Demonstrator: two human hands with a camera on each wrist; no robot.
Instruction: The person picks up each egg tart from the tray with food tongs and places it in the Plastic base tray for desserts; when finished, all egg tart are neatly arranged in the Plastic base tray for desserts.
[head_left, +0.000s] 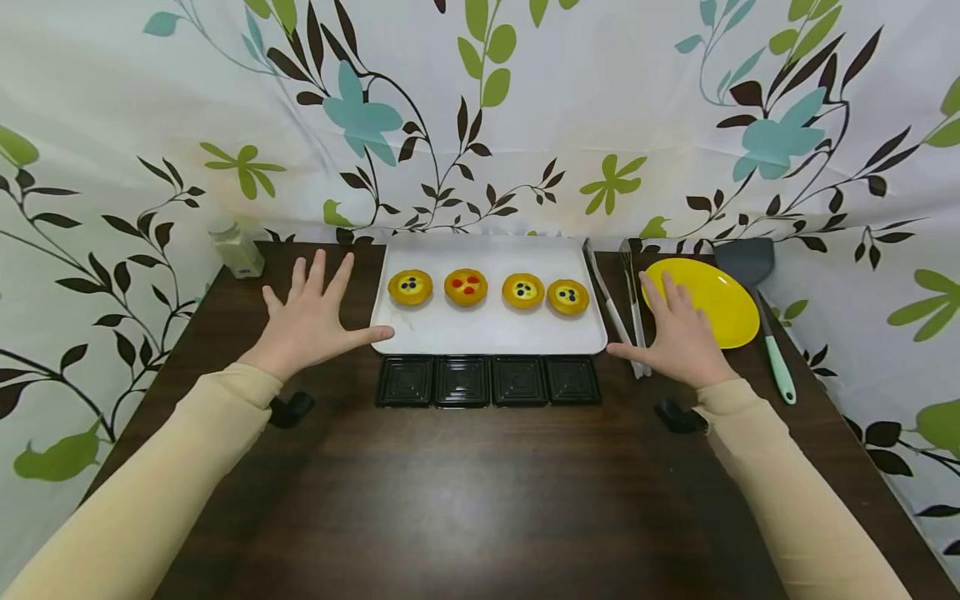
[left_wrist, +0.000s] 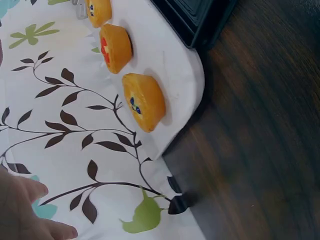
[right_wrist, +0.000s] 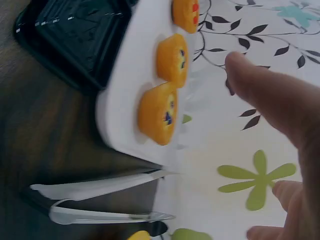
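My left hand (head_left: 307,321) is spread wide at the left end of a white tray (head_left: 487,333), holding nothing. The right hand (head_left: 684,340), fingers also spread, hovers near the tray's right end, over the handles of metal tongs (head_left: 628,312) and close to a yellow plate (head_left: 705,300). On the tray stand several small tarts in a row: a blueberry-topped tart (head_left: 410,287) at the left, a red-topped tart (head_left: 466,287), and two more blueberry tarts (head_left: 522,291) to the right. Along the tray's front edge sit several square black small trays (head_left: 462,382).
A spatula (head_left: 763,317) with a dark head and mint handle lies right of the plate, partly against it. At the back left corner stands a small pale shaker bottle (head_left: 237,252). A leaf-patterned cloth (head_left: 480,117) rises behind the dark wooden table (head_left: 480,500).
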